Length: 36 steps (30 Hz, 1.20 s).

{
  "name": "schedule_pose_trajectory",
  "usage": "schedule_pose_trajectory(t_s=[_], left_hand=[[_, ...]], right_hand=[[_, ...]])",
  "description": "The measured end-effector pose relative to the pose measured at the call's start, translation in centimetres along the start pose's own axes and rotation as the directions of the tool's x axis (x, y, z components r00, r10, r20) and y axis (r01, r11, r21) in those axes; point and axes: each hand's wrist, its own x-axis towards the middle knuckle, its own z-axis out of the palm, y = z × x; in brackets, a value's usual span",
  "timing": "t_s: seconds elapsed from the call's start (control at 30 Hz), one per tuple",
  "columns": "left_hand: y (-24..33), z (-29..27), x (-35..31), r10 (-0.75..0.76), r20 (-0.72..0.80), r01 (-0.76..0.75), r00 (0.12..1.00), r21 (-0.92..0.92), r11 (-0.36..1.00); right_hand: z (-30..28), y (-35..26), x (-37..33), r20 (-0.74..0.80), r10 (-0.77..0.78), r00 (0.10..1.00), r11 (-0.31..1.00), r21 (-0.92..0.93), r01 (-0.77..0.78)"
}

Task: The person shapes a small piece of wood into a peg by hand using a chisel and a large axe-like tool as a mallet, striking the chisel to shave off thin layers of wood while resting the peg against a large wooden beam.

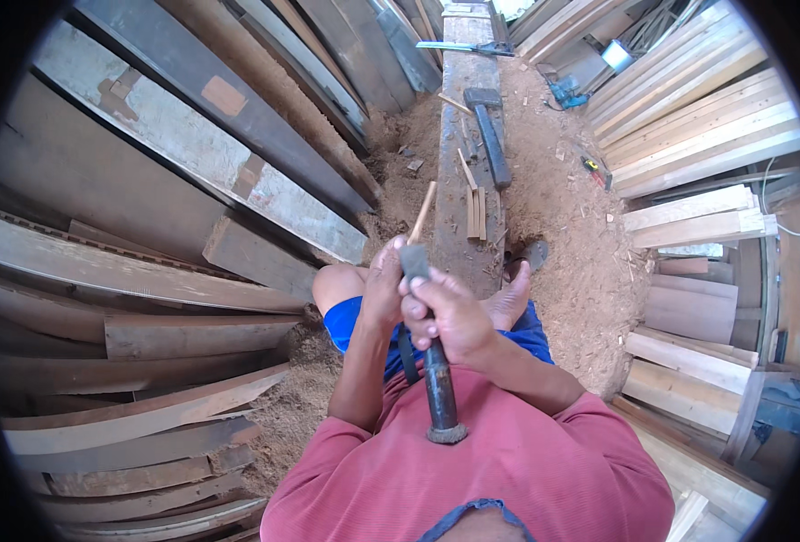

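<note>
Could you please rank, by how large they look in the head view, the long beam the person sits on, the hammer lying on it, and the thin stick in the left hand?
1. Beam
2. Hammer
3. Thin stick

The hammer lies farther from the camera, so its true size against the stick is unsure.

A long plank (461,230) runs away over the sawdust floor (571,262). On the plank lie a black hammer (490,131), a few thin wood strips (476,210) side by side, and at the far end a saw (458,46). A blue tool (566,94) and scraps lie on the sawdust to the right.
</note>
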Motion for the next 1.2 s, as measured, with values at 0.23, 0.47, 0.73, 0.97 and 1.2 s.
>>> schedule_pose_trajectory(t_s=[0.23,0.47,0.73,0.97,1.2], left_hand=[[0.6,-1.5,-1.4,0.277,0.163,-0.321,0.947,0.450,0.833],[-2.8,-3.8,-6.9,0.285,0.525,-0.593,0.802,0.641,0.488],[-2.7,-2.8,-6.1,-0.159,0.127,0.144,0.979,0.118,0.982],[-2.5,-0.9,-4.7,-0.293,0.390,0.358,0.873,-0.106,0.928],[-3.0,-1.1,-3.1,-0.280,0.373,0.386,0.885,-0.249,0.889]], right_hand=[[0.6,0.5,-2.2,0.019,-0.007,1.000,0.990,-0.141,0.009],[0.7,-2.7,-6.3,-0.035,-0.359,0.933,0.931,-0.089,0.355],[-4.2,-4.0,-1.4,-0.096,-0.463,0.881,0.787,-0.501,0.359],[-4.7,-5.0,0.3,-0.014,-0.549,0.835,0.561,-0.747,0.356],[-4.7,-3.2,0.8,-0.165,-0.496,0.852,0.812,-0.437,0.388]])
